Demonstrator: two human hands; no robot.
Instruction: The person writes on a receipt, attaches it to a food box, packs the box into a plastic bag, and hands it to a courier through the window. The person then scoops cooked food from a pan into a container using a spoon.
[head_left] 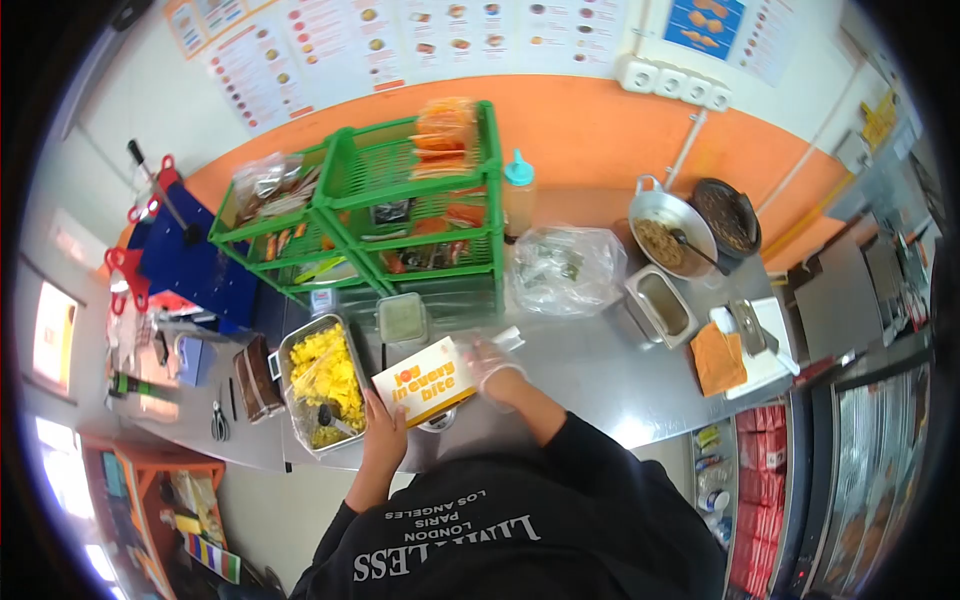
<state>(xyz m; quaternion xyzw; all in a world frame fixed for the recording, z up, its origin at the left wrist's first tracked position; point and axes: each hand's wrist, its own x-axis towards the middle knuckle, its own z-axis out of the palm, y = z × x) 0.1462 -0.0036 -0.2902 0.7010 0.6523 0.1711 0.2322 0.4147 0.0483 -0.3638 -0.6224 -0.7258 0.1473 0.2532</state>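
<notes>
A white and yellow cardboard food box (428,384) with "joy in every bite" printed on it is held over the steel counter. My left hand (384,428) grips its near left corner, thumb on the printed face. At the box's right end is my right hand (492,372) in a clear plastic glove; its fingers are blurred, so their hold is unclear. A small white piece (510,338) sticks out just beyond that hand. Left of the box, a steel pan (352,345) holds yellow rice (325,370) with a dark-and-clear utensil. A square lidded tub (402,318) stands behind the box.
Green stacked baskets (345,225) with packets stand at the back, beside a teal-capped bottle (518,195) and a plastic bag (567,270). Rightward are a pot of food (645,205), a steel container (661,305) and an orange cloth (717,362). Scissors (219,422) lie left.
</notes>
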